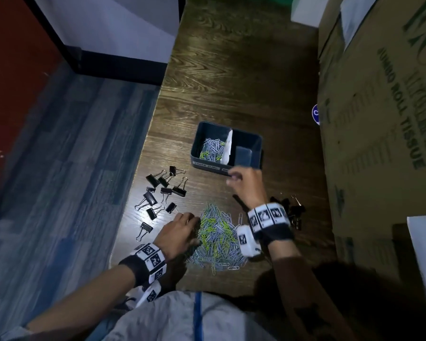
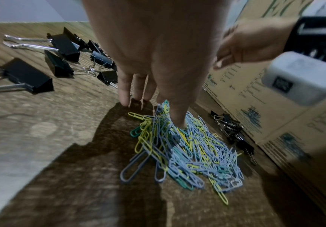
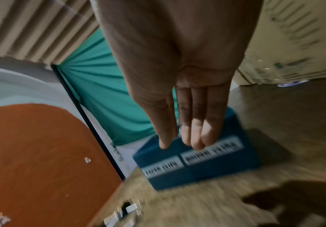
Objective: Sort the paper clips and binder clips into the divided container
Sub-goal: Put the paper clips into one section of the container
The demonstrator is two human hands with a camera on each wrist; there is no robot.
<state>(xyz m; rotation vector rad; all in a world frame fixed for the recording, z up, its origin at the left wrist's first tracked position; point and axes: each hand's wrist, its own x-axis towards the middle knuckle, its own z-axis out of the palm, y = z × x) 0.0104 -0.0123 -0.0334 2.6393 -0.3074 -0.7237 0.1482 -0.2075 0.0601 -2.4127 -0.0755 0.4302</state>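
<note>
Dark wood-grain table (image 1: 231, 94) carries a blue divided container (image 1: 207, 153); its left compartment holds paper clips, the right one looks bare. Just before its labelled front wall the right hand (image 1: 246, 183) hovers, fingers straight and close together, holding nothing. Nearer the person, the left hand (image 1: 180, 232) reaches down with straight fingers into the paper clip pile (image 1: 219, 237). Black binder clips (image 1: 162, 190) lie scattered left of the pile, more by a cardboard box (image 1: 379, 119)
</note>
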